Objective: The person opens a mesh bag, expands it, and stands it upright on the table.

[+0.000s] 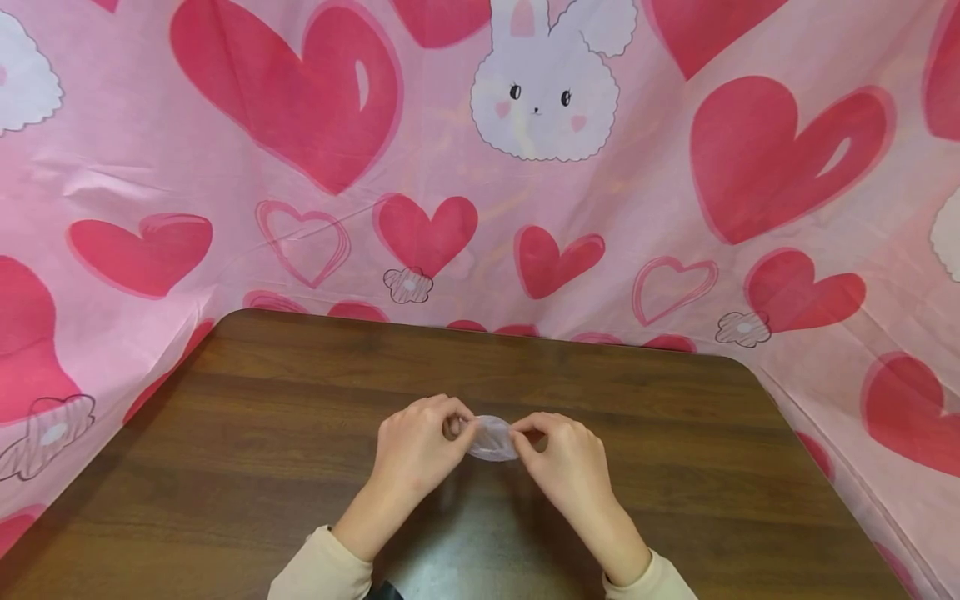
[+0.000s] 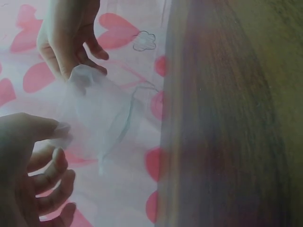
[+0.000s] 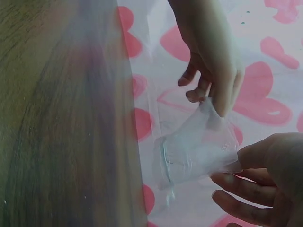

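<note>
Head view: left hand (image 1: 415,446) and right hand (image 1: 564,460), knuckles up, pinch a clear plastic bag (image 1: 492,438) above the table (image 1: 262,433).

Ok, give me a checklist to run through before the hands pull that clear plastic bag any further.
1. Left hand pinches one edge of the clear plastic bag: ok.
2. Right hand pinches the opposite edge: ok.
3. Bag held between the two hands above the wooden table, not pinned under anything: ok.
4. Bag stretched flat between the hands: not ok, it looks crumpled and slack in both wrist views.
5. Bag empty: cannot tell, the film is too hazy to see inside.
6. Table around the hands free of other things within the head view: ok.
</note>
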Action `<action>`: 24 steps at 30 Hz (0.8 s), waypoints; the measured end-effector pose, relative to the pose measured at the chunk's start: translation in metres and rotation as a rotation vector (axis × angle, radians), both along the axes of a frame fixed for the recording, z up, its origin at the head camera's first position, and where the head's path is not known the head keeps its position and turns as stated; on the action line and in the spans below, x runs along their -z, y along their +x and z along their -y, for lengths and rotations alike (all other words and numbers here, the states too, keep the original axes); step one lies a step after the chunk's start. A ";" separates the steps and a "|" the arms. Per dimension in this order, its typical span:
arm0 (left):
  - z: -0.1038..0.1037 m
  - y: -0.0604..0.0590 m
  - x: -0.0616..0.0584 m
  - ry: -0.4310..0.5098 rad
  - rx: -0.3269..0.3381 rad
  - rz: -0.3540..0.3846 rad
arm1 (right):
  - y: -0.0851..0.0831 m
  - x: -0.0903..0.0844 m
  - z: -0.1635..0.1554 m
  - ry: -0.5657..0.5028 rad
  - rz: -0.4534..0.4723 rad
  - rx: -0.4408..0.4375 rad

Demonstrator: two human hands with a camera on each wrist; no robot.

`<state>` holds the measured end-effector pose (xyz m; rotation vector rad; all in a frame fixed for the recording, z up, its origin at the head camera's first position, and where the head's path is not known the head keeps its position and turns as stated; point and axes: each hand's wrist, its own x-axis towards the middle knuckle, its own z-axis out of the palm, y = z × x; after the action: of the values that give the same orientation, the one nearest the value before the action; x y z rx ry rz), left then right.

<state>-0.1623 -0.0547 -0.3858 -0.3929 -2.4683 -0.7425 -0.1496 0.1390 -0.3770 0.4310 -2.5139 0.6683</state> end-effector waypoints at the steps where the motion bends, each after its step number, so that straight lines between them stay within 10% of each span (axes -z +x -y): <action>1: 0.000 0.000 0.000 -0.008 0.003 0.013 | 0.000 0.000 -0.001 -0.001 -0.007 0.007; 13: 0.004 -0.001 -0.002 0.023 -0.040 0.037 | -0.002 -0.002 -0.001 -0.092 0.029 -0.043; 24: 0.013 -0.005 -0.007 0.141 -0.105 -0.078 | -0.004 -0.013 -0.010 -0.289 0.259 -0.051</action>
<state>-0.1670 -0.0679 -0.3791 -0.2336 -2.3276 -0.8345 -0.1540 0.1491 -0.3644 0.3207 -2.5918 1.1535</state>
